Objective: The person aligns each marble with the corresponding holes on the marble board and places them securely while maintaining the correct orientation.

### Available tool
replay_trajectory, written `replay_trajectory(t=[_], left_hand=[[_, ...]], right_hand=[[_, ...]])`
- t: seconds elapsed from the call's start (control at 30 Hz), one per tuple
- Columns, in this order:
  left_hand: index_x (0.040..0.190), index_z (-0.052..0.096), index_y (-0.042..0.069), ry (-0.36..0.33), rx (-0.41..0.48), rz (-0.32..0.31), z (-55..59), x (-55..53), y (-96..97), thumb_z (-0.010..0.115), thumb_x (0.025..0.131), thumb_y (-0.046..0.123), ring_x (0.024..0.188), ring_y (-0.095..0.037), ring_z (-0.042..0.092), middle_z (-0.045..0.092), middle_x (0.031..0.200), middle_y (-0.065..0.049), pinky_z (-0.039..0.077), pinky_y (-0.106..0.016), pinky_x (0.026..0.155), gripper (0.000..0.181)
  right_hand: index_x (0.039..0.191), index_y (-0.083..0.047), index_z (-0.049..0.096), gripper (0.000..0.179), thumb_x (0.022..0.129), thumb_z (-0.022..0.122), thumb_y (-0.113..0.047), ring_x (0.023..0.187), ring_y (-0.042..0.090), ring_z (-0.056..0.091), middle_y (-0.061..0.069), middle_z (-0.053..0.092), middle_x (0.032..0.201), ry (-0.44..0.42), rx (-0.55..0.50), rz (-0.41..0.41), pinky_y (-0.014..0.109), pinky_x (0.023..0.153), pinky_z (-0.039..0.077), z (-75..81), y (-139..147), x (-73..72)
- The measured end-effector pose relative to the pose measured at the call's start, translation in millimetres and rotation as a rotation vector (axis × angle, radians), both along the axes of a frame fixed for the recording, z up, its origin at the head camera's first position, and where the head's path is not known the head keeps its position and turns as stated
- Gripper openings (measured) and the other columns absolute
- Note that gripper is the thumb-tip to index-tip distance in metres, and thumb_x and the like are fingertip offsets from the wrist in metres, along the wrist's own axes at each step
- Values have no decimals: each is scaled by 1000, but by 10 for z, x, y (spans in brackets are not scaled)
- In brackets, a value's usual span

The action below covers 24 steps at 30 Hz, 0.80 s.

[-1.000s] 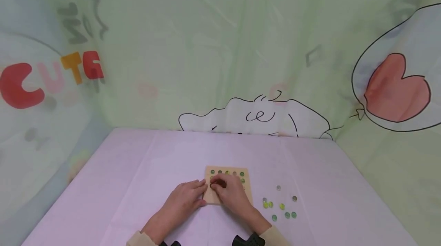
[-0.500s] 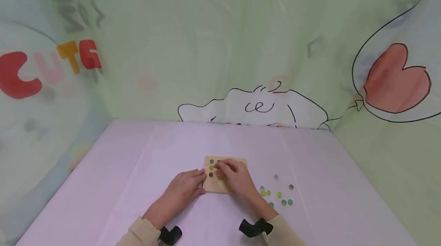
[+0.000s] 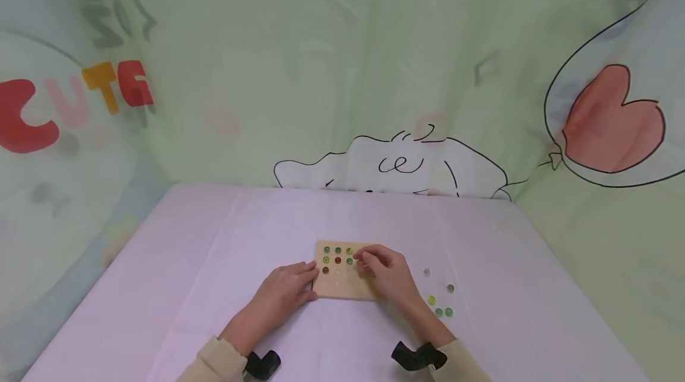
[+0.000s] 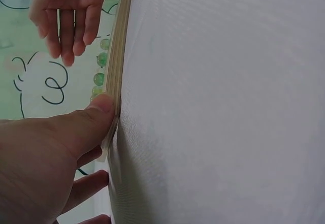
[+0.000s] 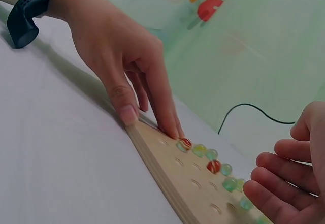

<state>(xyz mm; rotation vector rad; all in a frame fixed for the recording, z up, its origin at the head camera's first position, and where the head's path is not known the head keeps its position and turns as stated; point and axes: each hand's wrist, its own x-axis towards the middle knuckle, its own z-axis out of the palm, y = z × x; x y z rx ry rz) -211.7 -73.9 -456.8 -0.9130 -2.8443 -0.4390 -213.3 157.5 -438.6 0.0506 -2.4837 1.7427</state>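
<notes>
A square wooden board [image 3: 342,290] with rows of shallow holes lies on the table, glass marbles sitting in its far rows. Green and yellow marbles show there, and a red one [image 3: 338,260] is in the second row. A dark red marble [image 3: 326,271] sits at the left of the third row. My left hand [image 3: 286,287] holds the board's near left corner, thumb [image 4: 96,115] against the front edge and fingers along the left side. Over the board's right part hovers my right hand [image 3: 387,272], fingers loosely extended; no marble shows in it [image 5: 292,173].
Several loose marbles lie on the cloth to the right, among them a clear one [image 3: 426,272], a dark one [image 3: 450,288] and a yellow one [image 3: 431,300]. A pale cloth covers the table [image 3: 241,233]. Printed fabric walls [image 3: 267,72] stand around it.
My right hand has left the third row's first hole, uncovering the dark red marble there, and moved rightward across the board. My left hand keeps its place. The head view has tilted slightly down.
</notes>
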Motion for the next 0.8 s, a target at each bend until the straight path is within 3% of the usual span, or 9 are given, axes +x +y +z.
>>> replay_trajectory(t=[0.17,0.37,0.47,0.6,0.8], left_hand=[[125,52,14,9,-17,1,-32,27,-9,60,81,42,119,-20,49,49,134,-1,45,-40,94,53],[124,53,14,67,-20,-6,-40,2,-12,60,82,42,118,-20,50,49,133,-1,45,-39,93,51],[124,53,14,77,-20,-9,-35,1,-8,60,82,41,118,-20,50,50,132,-2,45,-39,93,50],[124,53,14,71,-37,3,-12,9,3,61,82,40,118,-21,50,49,133,-2,46,-39,93,50],[125,53,15,54,-76,20,0,48,15,59,82,45,122,-21,46,48,134,-1,42,-44,95,53]], right_hand=[[98,-12,64,16,91,52,-20,86,24,64,6,66,98,-20,-25,-19,28,77,54,-5,144,50],[105,-13,60,32,91,49,-39,87,19,64,6,64,101,66,25,2,22,74,53,-163,449,-30],[106,-13,59,32,91,48,-39,89,19,63,4,63,101,63,36,-24,20,74,53,-131,582,-8],[107,-13,59,28,92,49,-34,95,23,62,3,63,105,4,40,-98,18,78,52,34,713,85],[106,-11,60,26,93,48,-30,95,24,61,8,63,107,33,105,-153,17,77,52,67,959,158]])
